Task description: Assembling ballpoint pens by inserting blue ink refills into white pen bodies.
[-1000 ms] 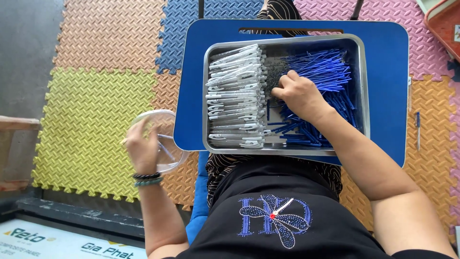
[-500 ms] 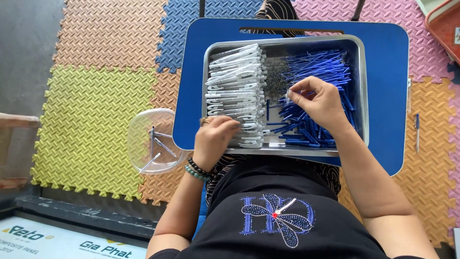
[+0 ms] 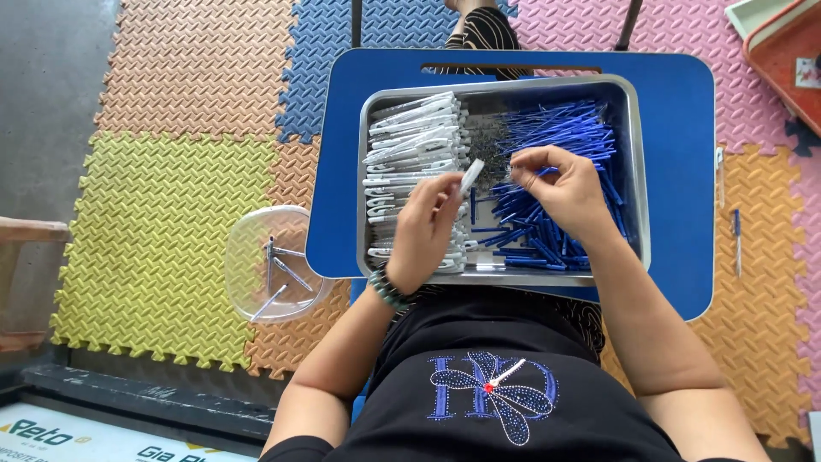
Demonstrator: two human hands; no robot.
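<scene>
Steel tray [image 3: 637, 171] on the blue tabletop [image 3: 684, 103] holds the parts. Since a moment ago the left hand [image 3: 423, 231] has lifted, pinching a white pen barrel [image 3: 471, 177] at twelve o'clock; the right hand [image 3: 560, 184] pinches something small at nine o'clock, above the blue refills [image 3: 556, 128], so pairing looks underway.

Floor of interlocking foam mats [image 3: 162, 180] in orange, yellow, blue, pink, bare grey concrete [image 3: 43, 94] at left

Bright, even daylight here, soft shadows only. Slight glare off the metal tray [image 3: 637, 171] rim right of the grip. Everything's sharp, with slight wide-angle bending toward the edges.
</scene>
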